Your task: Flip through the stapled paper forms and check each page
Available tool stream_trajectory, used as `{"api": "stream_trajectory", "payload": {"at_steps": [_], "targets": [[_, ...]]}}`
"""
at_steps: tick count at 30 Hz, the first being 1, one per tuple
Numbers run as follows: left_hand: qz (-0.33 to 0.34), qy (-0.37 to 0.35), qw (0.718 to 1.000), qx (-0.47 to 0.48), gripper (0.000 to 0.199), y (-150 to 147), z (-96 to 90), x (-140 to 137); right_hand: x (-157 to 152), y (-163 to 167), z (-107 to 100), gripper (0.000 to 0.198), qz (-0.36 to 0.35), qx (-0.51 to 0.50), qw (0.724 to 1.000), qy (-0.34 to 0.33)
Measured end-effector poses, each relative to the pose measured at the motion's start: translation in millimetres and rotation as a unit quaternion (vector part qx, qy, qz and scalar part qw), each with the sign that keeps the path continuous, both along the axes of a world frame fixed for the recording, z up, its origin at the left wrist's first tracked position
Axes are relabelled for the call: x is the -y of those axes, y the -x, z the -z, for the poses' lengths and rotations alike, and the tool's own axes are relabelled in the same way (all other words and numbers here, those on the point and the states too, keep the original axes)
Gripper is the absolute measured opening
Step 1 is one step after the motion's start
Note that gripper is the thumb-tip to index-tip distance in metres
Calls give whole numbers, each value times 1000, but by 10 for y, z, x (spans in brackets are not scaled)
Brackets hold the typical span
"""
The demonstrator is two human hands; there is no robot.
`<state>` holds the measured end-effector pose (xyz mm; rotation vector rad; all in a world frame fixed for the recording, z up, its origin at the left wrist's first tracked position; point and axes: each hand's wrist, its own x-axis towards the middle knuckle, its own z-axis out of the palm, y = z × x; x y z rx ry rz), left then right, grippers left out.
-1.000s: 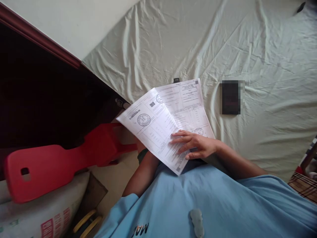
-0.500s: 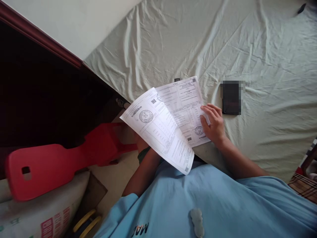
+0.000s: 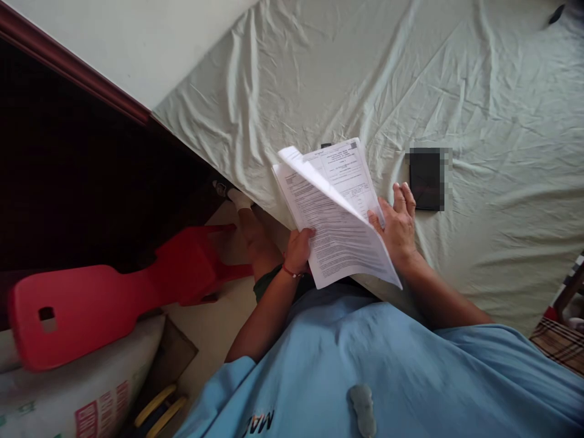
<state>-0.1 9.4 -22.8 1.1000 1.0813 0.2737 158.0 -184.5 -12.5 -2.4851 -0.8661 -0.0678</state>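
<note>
Printed paper sheets (image 3: 337,243) lie in front of me at the bed's edge, with one page (image 3: 326,182) lifted and curling over the others. At their left edge, my left hand (image 3: 298,248) is closed, its thumb on top of the paper. My right hand (image 3: 398,224) is open at the right edge, fingers stretched out and thumb tip touching the paper. A dark, partly blurred rectangular device (image 3: 426,179) rests on the sheet just beyond my right fingertips.
A pale wrinkled bedsheet (image 3: 479,109) spreads around the papers. To the left stand a red plastic chair (image 3: 73,310) and a white printed sack (image 3: 91,383). A yellow and black round object (image 3: 159,410) lies at the bottom. A small dark object (image 3: 556,14) sits far right.
The page that was folded out to the left has swung right and now stands curled over the stack. My left hand, hidden before, shows at the left edge. My right fingers have spread.
</note>
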Motion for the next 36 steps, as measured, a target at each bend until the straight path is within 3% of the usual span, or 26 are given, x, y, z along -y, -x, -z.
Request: {"api": "stream_trajectory", "payload": {"at_steps": [4,8,13,20,23,29,33,36], "targets": [[-11,-6,1000,-1,13,-3,66,8,30,-35,3,36,-2,9,1000,18],[1,4,998,55,19,-7,22,12,35,-31,-35,35,-2,22,999,27],[-3,14,999,48,24,-48,-51,38,0,5,-54,35,2,20,999,31],[9,20,997,68,30,-73,-79,55,-8,34,-168,30,-23,19,1000,-6],[10,23,997,70,29,-65,-71,47,21,14,-260,28,-34,-13,999,-1],[31,-14,998,57,21,-32,-34,5,65,-133,-397,27,2,-47,996,69],[29,-14,998,57,20,-37,-39,4,74,-230,-412,25,12,-149,982,113],[34,-9,997,66,19,-44,-56,9,85,-269,-409,33,7,-209,972,105]]}}
